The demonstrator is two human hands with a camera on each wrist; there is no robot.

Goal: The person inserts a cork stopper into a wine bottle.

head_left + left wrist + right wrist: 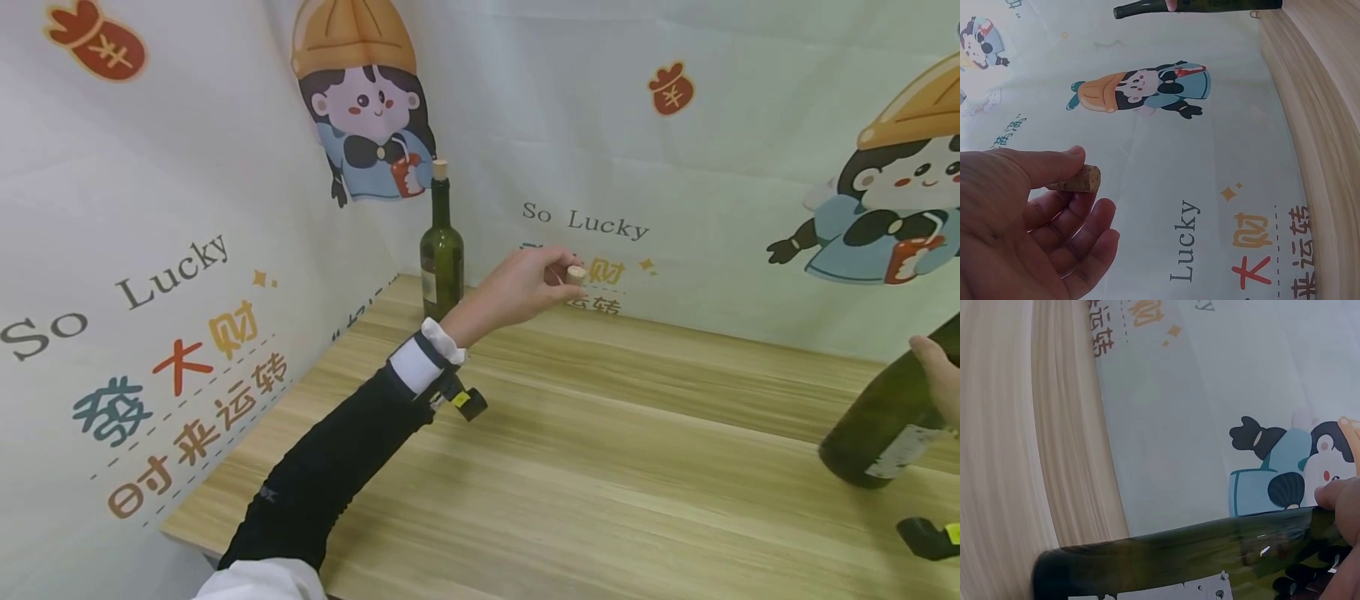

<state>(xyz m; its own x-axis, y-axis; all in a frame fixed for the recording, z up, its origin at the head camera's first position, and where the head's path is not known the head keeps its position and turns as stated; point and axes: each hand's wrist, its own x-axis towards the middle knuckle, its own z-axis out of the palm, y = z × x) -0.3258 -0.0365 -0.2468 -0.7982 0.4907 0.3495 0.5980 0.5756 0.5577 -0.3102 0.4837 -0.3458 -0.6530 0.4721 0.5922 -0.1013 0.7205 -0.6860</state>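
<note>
My left hand (521, 283) pinches a cork (576, 275) between thumb and fingers above the back of the table. In the left wrist view the cork (1088, 179) sticks out past the thumb, with the other fingers loosely bent below it. At the right edge of the head view, my right hand (945, 379) grips a dark green wine bottle (885, 425), tilted with its base low to the left. The bottle's neck (1141, 8) shows in the left wrist view with no cork in its mouth. A torn white label (1175, 589) is on its side.
A second green wine bottle (447, 250), with a cork (440, 169) in its mouth, stands upright at the table's back left corner, beyond my left wrist. The wooden table (600, 483) meets printed cloth walls (712, 183) behind and to the left.
</note>
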